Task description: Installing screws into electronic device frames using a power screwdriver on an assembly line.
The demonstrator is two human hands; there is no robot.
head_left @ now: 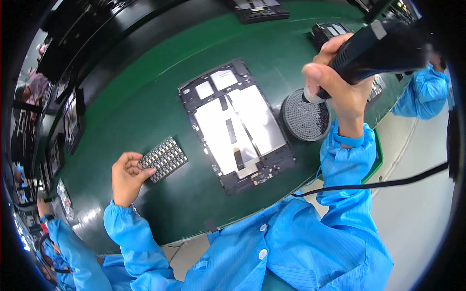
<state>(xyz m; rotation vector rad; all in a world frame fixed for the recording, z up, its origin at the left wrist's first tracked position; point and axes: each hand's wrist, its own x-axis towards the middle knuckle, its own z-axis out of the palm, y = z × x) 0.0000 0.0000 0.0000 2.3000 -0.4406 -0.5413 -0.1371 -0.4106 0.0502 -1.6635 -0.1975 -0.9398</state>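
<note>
My left hand (pixel 127 177) pinches the near-left corner of a small dark panel (pixel 166 159) set with rows of little silvery parts, low over or on the green bench. My right hand (pixel 347 89) is wrapped round a black electric screwdriver (pixel 376 56), held slanting. Its pale tip reaches down to the round grey screw tray (pixel 298 114), whose dimpled face carries many small dark screws on the right side. Whether a screw sits on the tip cannot be made out. Between my hands lies an opened tablet-like device (pixel 204 157), with white battery panels (pixel 255 116) and dark ribbon cables.
Further opened devices lie at the far edge (pixel 262 13) and behind the screwdriver (pixel 326 33). A black cable (pixel 388 185) crosses my right sleeve. Black racks with devices (pixel 73 121) line the left. Co-workers in blue sit at left (pixel 77 252) and right (pixel 424 92).
</note>
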